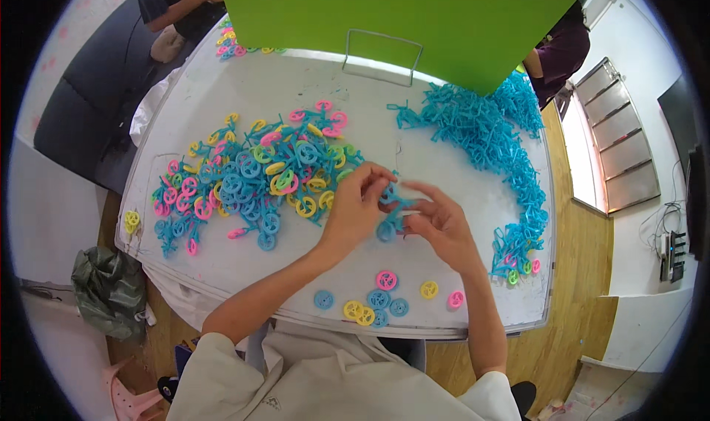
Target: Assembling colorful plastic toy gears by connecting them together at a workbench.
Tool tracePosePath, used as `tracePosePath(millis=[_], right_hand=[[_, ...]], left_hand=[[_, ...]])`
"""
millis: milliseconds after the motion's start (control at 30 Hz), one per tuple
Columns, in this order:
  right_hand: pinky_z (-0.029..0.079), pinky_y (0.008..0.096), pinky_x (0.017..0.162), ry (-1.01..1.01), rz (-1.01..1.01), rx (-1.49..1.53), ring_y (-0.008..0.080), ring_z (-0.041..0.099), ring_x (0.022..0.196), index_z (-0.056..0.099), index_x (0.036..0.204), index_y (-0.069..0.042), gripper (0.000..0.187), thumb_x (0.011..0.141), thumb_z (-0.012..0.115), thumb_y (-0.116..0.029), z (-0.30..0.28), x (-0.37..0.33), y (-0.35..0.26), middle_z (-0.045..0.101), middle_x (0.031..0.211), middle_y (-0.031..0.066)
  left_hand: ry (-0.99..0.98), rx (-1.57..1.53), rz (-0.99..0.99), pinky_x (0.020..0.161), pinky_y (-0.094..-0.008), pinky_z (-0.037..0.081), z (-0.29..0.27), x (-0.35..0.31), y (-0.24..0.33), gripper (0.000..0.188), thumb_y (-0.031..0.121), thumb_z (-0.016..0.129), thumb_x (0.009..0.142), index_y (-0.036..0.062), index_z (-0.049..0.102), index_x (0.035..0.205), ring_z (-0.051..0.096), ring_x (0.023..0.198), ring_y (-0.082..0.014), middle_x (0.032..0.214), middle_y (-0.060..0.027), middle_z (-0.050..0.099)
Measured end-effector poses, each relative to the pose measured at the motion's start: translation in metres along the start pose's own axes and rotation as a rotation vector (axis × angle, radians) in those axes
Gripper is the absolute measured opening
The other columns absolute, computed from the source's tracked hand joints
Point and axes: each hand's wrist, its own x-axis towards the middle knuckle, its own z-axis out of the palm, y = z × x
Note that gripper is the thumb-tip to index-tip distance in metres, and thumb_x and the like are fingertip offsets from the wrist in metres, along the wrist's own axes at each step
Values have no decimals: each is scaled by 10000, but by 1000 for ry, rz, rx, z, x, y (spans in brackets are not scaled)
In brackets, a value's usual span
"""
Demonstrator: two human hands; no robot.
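Note:
Above the middle of the white table (pixel 355 118), a small blue plastic toy bicycle (pixel 386 232) is held between my two hands. Thumb and fingers of my left hand (pixel 353 208) pinch its upper end. My right hand (pixel 444 227) grips its other side, with the fingers curled and slightly blurred; they partly hide the toy. Closer to me lie several loose toy wheels: a pink wheel (pixel 386 280), a yellow wheel (pixel 429 289) and a blue wheel (pixel 324 299) among them. Left of my hands spreads a heap of toy bicycles (pixel 244 177) with blue, pink, yellow and green wheels.
A long pile of blue toy bicycle frames (pixel 473 118) runs down the table's right side, a few coloured wheels at its near end. A green panel (pixel 384 22) stands across the far side. Beyond it, a person's arm (pixel 185 11) shows left and another person (pixel 566 55) right.

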Motion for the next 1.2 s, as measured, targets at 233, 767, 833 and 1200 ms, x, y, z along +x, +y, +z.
tracePosePath(millis=[233,767,833,1200], right_hand=[[516,263,790,-32,-396,-344,144,596,912,635,968,-13,234,760,696,77,-2,-1,15,539,1035,58],[522,266,745,86,-39,-187,145,662,809,657,1004,25,186,847,685,-70,23,5,28,695,902,82],[523,274,744,153,-287,-174,165,671,853,656,1030,13,206,839,683,-60,39,7,30,695,970,90],[495,368,755,787,-543,-1104,255,615,846,650,1064,-80,288,784,715,-89,-84,36,17,659,915,84]], left_hand=[[-225,5,-69,681,-229,461,-7,-8,18,182,62,507,945,37,593,1103,557,773,-81,849,-22,588],[-148,947,254,652,-303,450,-43,-125,39,416,-37,745,641,109,673,1023,536,919,-249,1025,-85,565],[-152,925,198,684,-318,450,-53,-132,21,396,-33,741,641,107,668,1005,528,924,-260,1026,-87,552],[-136,772,106,675,-364,446,-55,-121,9,220,-45,702,695,35,573,854,545,779,-256,825,-83,560]])
